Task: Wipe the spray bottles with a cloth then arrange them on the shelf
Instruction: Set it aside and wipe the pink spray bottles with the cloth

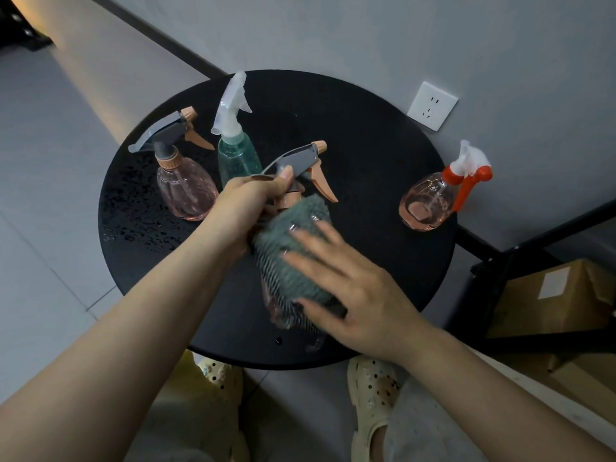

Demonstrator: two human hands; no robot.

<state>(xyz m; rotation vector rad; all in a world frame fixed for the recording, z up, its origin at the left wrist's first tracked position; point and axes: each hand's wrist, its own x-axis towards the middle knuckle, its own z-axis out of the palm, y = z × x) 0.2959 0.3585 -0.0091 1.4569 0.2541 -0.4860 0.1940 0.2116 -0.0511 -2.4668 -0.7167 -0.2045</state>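
My left hand (253, 201) grips the neck of a pink spray bottle with a grey and orange trigger head (301, 161), holding it tilted above the round black table (366, 155). A grey-green fluffy cloth (290, 248) is wrapped over the bottle's body. My right hand (353, 288) presses the cloth against the bottle with straight fingers. Three more bottles stand on the table: a second pink one with a grey head (186, 191) at the left, a green one with a white head (236, 151) behind it, and a pink one with a red and white trigger (433, 201) at the right.
Water droplets speckle the table's left side (133, 201). A black shelf frame (520, 248) stands at the right with cardboard boxes (560, 295) under it. A white wall socket (432, 105) is behind the table. My feet in pale clogs (370, 395) are below the table edge.
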